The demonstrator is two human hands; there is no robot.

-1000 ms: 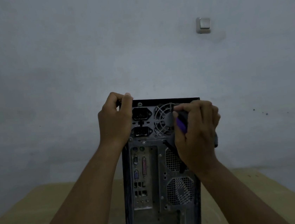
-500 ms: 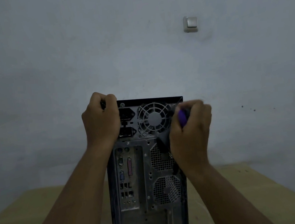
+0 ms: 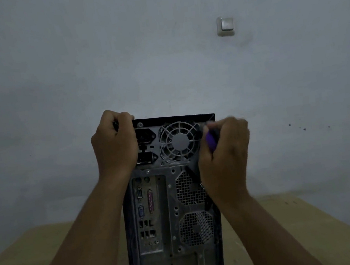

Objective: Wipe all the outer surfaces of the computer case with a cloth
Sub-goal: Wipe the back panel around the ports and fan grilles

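Observation:
A black computer case (image 3: 170, 215) stands upright on a wooden table, its grey metal back panel with ports, vents and a round fan grille (image 3: 179, 141) facing me. My left hand (image 3: 114, 143) grips the case's top left corner, fingers curled over the edge. My right hand (image 3: 224, 148) holds a dark cloth with a purple part (image 3: 210, 140) bunched in its fist, pressed against the back panel's upper right edge beside the fan. A dark fold of the cloth hangs below the fist. The hand is slightly blurred.
The wooden table (image 3: 289, 228) spreads to both sides of the case. A grey wall rises close behind it, with a white light switch (image 3: 225, 26) high on the right.
My right hand with the cloth has slid rightward off the fan grille to the panel's upper right edge. My left hand keeps its grip on the top left corner.

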